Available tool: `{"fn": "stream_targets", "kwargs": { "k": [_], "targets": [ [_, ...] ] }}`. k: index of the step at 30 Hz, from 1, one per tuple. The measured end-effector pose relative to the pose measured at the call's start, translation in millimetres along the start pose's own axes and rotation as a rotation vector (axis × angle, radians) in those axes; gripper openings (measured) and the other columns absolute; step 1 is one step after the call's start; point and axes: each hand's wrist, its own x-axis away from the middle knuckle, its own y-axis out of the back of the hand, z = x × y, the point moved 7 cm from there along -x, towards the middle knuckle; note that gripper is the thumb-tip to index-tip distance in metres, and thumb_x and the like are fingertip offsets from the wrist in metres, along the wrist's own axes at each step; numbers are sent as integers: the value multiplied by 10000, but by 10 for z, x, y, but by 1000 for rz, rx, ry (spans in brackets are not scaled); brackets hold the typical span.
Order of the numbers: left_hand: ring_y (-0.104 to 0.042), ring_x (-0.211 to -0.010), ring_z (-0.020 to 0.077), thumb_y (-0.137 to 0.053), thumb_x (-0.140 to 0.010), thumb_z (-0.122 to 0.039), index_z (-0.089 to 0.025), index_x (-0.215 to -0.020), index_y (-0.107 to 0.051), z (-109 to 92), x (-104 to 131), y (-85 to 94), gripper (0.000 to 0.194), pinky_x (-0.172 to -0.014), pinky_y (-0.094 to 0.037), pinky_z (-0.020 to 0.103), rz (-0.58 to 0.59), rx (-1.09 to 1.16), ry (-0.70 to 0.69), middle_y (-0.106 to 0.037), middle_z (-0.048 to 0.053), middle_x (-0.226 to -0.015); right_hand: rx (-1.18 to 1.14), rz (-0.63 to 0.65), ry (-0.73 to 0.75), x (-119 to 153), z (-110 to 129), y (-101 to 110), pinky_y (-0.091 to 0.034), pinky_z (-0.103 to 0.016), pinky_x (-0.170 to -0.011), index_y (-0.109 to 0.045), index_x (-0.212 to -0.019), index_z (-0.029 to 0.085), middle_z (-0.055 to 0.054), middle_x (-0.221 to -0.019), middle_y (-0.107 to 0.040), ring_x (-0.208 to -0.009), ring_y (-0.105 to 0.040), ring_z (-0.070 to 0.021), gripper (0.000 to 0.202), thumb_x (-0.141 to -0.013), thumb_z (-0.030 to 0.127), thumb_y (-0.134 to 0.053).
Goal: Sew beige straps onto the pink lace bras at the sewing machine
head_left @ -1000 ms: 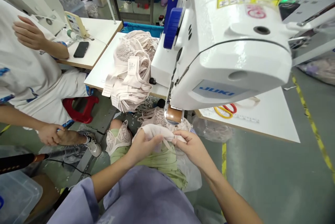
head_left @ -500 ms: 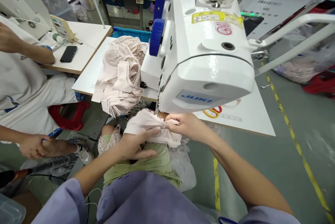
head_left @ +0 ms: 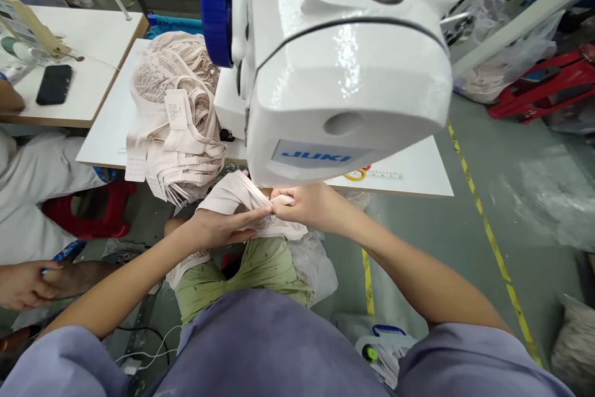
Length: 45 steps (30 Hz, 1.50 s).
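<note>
Beneath the sewing machine head (head_left: 353,93), a pale beige bra (head_left: 227,192) with lace trim lies across my lap. My right hand (head_left: 307,205) pinches a narrow folded edge of it. From the left, my left hand (head_left: 227,226) rests against the fabric, fingers stretched out and tips meeting the right fingertips; its thumb is apart below. The machine head hides the needle and presser foot. Beside the machine on the left is a heap of beige bras (head_left: 181,118) with straps and a white label (head_left: 178,109).
Yellow-handled scissors (head_left: 356,174) and a clear ruler (head_left: 385,175) lie on the white table (head_left: 423,165) at right. A phone (head_left: 54,84) rests on the neighbouring table. A co-worker's hand (head_left: 28,285) is at lower left, near a red stool (head_left: 88,211).
My view has moved closer and tipped downward, so the machine head looks larger. My left hand's thumb has drawn nearer its fingers; the right hand keeps its pinch on the bra.
</note>
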Motion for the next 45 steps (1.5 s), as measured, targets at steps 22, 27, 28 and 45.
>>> {"fn": "stream_targets", "kwargs": {
  "k": [22,27,28,45],
  "targets": [
    [-559,-662,205,-613,-903,-326,-336,-1349,-648,-264,72,-98,448,-555,-423,247,22,-334,-32,-527,32,-608,-74,-321,96,193,-292,-40,-457,-380,-912,-767,-930,266,-48,-1034,-709,-1065,-610,-250,155,-937,342,-632],
    [-375,-482,147,-594,-912,-319,-363,-1397,-594,-307,86,-93,488,-496,-337,238,55,-355,-58,-487,-6,-574,160,-663,248,403,-344,-284,-420,-448,-999,-719,-1105,304,-76,-1149,-626,-1133,-557,-252,197,-965,295,-580],
    [-324,-461,137,-593,-911,-319,-369,-1405,-585,-308,91,-89,496,-486,-312,237,56,-363,-66,-469,-14,-566,190,-728,265,444,-358,-319,-420,-457,-1000,-719,-1099,310,-81,-1147,-601,-1141,-548,-256,193,-953,288,-596],
    [-249,-439,107,-551,-913,-273,-320,-1300,-678,-451,-44,70,410,-489,-263,242,121,-345,-162,-459,-32,-566,173,-653,302,457,-283,-271,-440,-357,-798,-688,-1074,297,-30,-881,-642,-852,-570,-192,242,-910,168,-565]
  ]
}}
